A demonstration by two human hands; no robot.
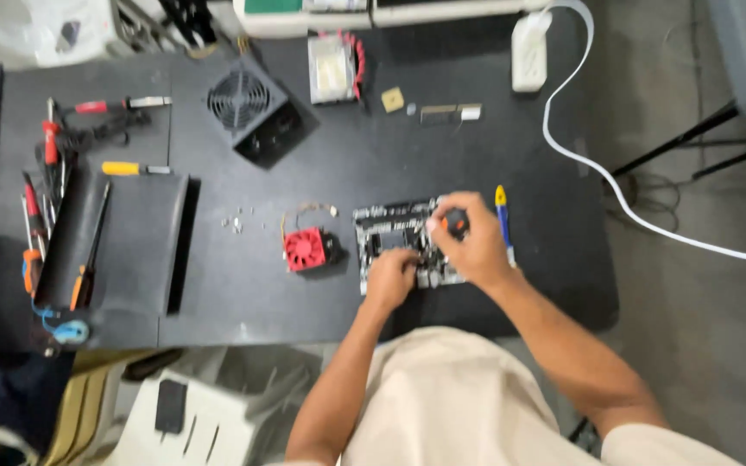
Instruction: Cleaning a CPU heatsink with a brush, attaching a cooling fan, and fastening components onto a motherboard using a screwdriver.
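Note:
A small circuit board (388,226) lies on the black table (407,164) in front of me. My right hand (470,243) is closed around a screwdriver with an orange and black handle (454,223), held upright over the board's right part. My left hand (391,276) rests on the board's near edge, fingers curled on it. A red cooling fan (308,248) with a wire sits just left of the board. A blue and yellow screwdriver (503,221) lies right of my right hand.
A black fan unit (255,110) stands at the back, with a silver block with red wires (335,67) beside it. Several screwdrivers (49,164) and a black mat (123,242) are at the left. Loose screws (238,224) lie mid-table. A white power strip (529,50) trails a cable.

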